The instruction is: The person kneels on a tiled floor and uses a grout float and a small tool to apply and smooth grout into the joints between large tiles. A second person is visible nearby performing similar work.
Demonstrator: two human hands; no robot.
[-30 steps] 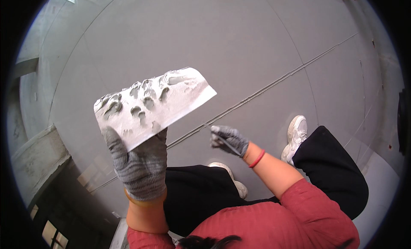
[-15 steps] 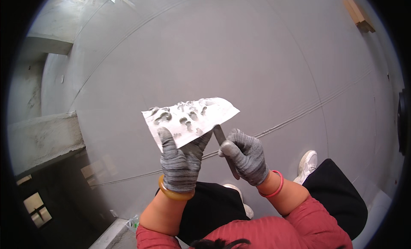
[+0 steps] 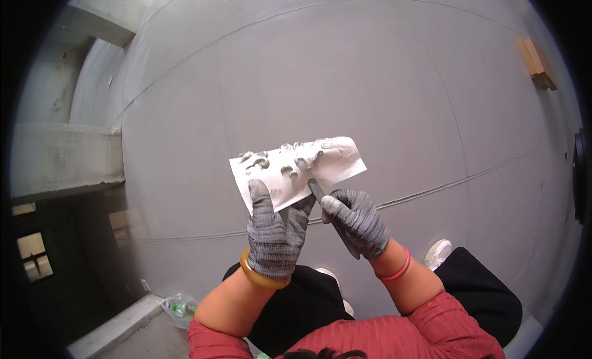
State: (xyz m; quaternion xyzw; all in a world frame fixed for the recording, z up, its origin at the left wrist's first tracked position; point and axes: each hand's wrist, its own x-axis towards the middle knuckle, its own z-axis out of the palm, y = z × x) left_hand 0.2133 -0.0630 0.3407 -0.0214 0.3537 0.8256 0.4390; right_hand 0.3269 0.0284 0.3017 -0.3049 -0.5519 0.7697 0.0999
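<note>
My left hand (image 3: pixel 273 232), in a grey knit glove, grips a white sheet (image 3: pixel 338 160) by its near edge, thumb on top and fingers underneath. Several grey-green curled smears of paste (image 3: pixel 288 172) lie on the sheet, mostly toward its left and far side. My right hand (image 3: pixel 356 222), gloved alike, is closed around a dark flat narrow strip-like tool (image 3: pixel 345 237). The tool's upper tip overlaps the sheet's near edge, close to my left fingertips. Whether the tip touches the paper I cannot tell.
Smooth grey floor (image 3: pixel 345 69) with thin seams spreads ahead. Concrete beams (image 3: pixel 68 155) border a dark opening (image 3: pixel 61 260) at the left. A clear plastic bag (image 3: pixel 180 309) with green items sits at lower left. A brown block (image 3: pixel 536 63) stands far right. My white shoe (image 3: pixel 438 254) is at the right.
The tool's tip has come from just beside the sheet's near edge to over it. Hands and sheet sit slightly further right in the picture, and the whole view has shifted.
</note>
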